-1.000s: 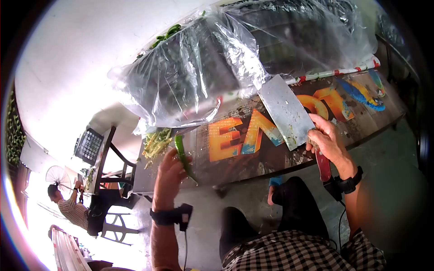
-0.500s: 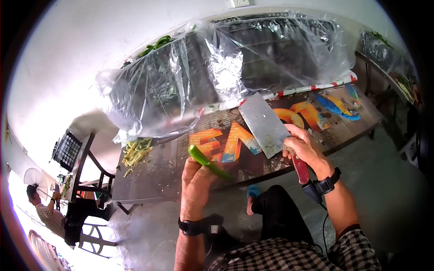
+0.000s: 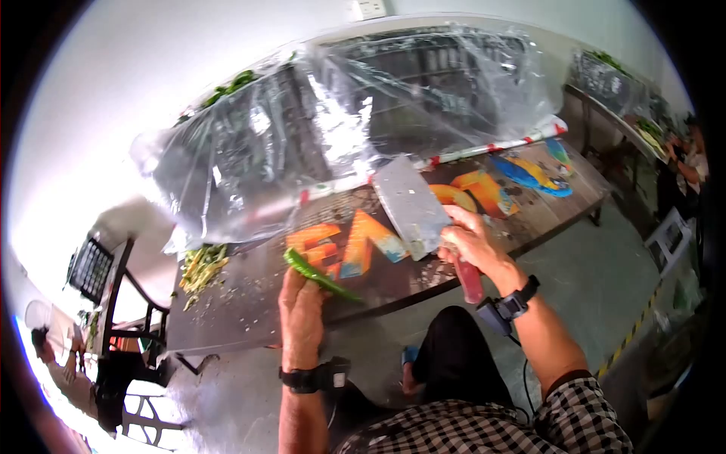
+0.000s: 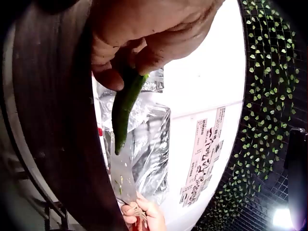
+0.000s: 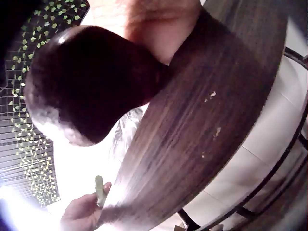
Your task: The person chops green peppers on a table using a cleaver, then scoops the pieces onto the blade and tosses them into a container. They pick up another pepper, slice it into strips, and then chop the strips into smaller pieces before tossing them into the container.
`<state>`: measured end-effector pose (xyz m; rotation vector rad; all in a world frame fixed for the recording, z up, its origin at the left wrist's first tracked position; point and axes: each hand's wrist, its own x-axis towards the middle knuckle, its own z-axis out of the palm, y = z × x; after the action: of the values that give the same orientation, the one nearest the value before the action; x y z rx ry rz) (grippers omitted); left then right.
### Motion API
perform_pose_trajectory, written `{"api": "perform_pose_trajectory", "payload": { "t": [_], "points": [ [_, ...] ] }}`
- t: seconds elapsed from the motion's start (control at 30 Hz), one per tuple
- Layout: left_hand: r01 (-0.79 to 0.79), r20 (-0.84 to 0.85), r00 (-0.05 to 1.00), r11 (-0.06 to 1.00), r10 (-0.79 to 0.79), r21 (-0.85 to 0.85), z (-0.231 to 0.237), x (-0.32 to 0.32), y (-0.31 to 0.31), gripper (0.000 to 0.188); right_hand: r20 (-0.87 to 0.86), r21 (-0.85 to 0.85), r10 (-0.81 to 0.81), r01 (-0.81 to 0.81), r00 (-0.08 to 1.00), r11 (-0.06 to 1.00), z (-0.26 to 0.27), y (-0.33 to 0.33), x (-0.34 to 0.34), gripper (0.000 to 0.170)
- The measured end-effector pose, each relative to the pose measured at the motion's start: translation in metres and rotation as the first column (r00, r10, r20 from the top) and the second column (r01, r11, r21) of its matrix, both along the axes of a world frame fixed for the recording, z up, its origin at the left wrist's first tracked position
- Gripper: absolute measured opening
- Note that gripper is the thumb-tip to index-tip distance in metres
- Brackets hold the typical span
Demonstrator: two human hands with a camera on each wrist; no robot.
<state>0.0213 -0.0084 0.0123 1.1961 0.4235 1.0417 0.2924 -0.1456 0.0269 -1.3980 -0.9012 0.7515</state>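
Observation:
My left hand (image 3: 302, 309) pinches a long green pepper (image 3: 321, 278) over the front left of the table (image 3: 249, 318). In the left wrist view the pepper (image 4: 126, 108) hangs from between the thumb and fingers. My right hand (image 3: 476, 244) grips a cleaver by its red handle (image 3: 469, 281), its wide grey blade (image 3: 408, 204) pointing up and left above the table. The dark knob of the handle (image 5: 91, 86) fills much of the right wrist view. A pile of pale and green scraps (image 3: 203, 274) lies at the table's left end.
Crates under clear plastic (image 3: 431, 91) stand along the table's back, with green peppers (image 3: 231, 87) at their left top. Another person (image 3: 68, 371) sits at a side table at far left, and one more (image 3: 692, 163) is at far right. A pale stool (image 3: 669, 240) stands at right.
The pepper was held more upright and further left; my left hand has brought it rightward toward the cleaver, and it now slants down to the right. The head view has turned right.

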Motion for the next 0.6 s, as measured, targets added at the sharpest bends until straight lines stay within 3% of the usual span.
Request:
{"api": "perform_pose_trajectory", "payload": {
  "t": [0.13,0.37,0.47,0.6],
  "points": [
    [0.075,0.025,0.997,0.997,-0.075,0.014,0.001,-0.007,0.001,0.039,0.013,0.035,0.036,-0.037,0.999,0.999,-0.005,0.005,0.004,0.046],
    [0.041,-0.030,0.999,0.992,-0.038,0.116,-0.018,-0.009,0.009,0.036,0.053,0.054,0.027,-0.030,0.998,0.998,-0.009,0.000,0.006,0.047],
    [-0.004,0.016,1.000,0.999,0.004,0.041,-0.013,-0.007,0.003,0.037,0.048,0.073,0.041,-0.044,0.998,0.996,-0.011,0.000,0.008,0.047],
    [-0.059,-0.085,0.994,0.997,0.062,0.046,-0.010,-0.008,0.000,0.050,0.060,0.022,0.041,-0.042,0.997,0.999,-0.005,-0.002,0.005,0.045]
  ]
}}
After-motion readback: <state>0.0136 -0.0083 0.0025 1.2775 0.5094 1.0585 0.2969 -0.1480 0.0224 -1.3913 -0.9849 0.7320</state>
